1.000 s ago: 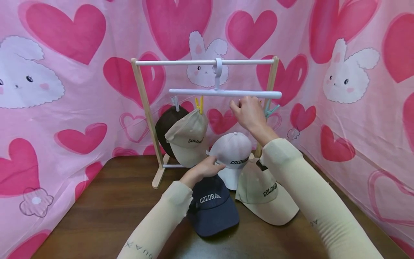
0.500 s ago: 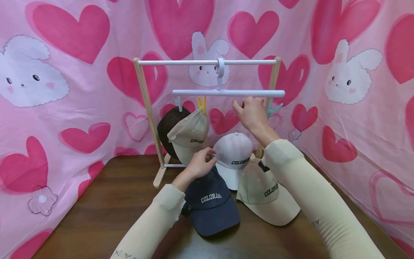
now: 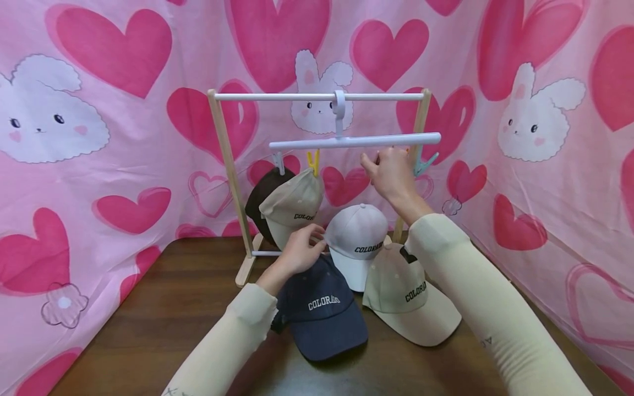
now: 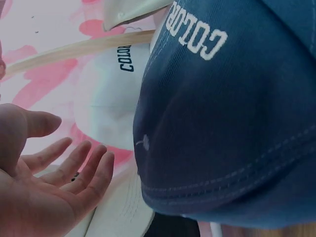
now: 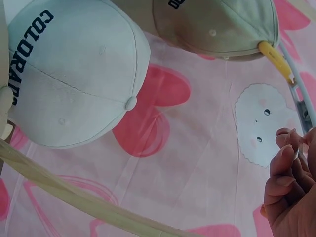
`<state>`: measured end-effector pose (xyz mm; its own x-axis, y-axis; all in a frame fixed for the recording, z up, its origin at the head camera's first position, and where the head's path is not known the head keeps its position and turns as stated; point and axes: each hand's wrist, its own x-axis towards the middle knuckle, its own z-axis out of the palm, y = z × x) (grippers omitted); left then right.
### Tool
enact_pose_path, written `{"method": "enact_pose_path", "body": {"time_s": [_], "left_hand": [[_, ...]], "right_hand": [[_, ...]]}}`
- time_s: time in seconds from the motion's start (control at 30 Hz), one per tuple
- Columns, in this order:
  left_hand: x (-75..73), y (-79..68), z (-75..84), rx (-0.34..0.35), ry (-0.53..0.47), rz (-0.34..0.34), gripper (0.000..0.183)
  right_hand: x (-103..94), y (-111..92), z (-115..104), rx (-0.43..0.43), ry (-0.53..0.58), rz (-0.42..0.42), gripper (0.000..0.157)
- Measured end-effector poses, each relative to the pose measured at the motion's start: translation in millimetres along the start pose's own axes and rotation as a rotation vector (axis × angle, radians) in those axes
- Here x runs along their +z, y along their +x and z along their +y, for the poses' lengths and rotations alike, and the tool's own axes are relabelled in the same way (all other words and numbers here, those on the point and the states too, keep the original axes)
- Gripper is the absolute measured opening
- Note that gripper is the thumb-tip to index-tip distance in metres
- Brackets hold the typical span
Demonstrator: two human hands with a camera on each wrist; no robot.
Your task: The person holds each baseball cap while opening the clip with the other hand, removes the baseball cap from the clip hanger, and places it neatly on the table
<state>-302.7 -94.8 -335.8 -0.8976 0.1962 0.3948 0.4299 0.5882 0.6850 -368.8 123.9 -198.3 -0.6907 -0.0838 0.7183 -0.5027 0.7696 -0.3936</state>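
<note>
My right hand point(image 3: 394, 175) is raised just under the white hanger point(image 3: 354, 142), fingers curled and pinching a clothespin mostly hidden by them. Lower down, my left hand point(image 3: 300, 248) reaches over the navy cap point(image 3: 324, 302), fingertips at the left edge of the white cap point(image 3: 358, 231). In the left wrist view the left palm and fingers point(image 4: 94, 173) are loosely spread, holding nothing. A beige cap point(image 3: 292, 201) hangs from a yellow clothespin point(image 3: 313, 163). Behind it a dark brown cap point(image 3: 257, 203) hangs from a grey-white clothespin point(image 3: 279, 164).
A wooden rack point(image 3: 230, 176) with a white top rod point(image 3: 277, 97) bears the hanger. Another beige cap point(image 3: 401, 291) lies at the right of the brown table point(image 3: 163, 308). A teal clothespin point(image 3: 426, 164) hangs at the hanger's right end. Pink patterned cloth point(image 3: 134, 176) surrounds the table.
My left hand has moved back to the left and turned, its fingers now at the white cap's edge. The hanger has tilted, right end up; my right hand stays under it.
</note>
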Motion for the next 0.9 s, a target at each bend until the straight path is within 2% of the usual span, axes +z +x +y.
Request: {"method": "enact_pose_path", "body": {"time_s": [0.17, 0.5, 0.9], "left_hand": [[-5.2, -2.3, -3.5, 0.016, 0.008, 0.02, 0.022], [-15.7, -10.1, -14.2, 0.005, 0.028, 0.008, 0.027], [-31.7, -22.5, -27.2, -0.029, 0.042, 0.028, 0.029]], "right_hand": [[0.3, 3, 4, 0.011, 0.005, -0.007, 0.048], [-1.2, 5, 6, 0.078, 0.055, -0.061, 0.046], [-3.2, 5, 8, 0.047, 0.069, -0.052, 0.047]]}}
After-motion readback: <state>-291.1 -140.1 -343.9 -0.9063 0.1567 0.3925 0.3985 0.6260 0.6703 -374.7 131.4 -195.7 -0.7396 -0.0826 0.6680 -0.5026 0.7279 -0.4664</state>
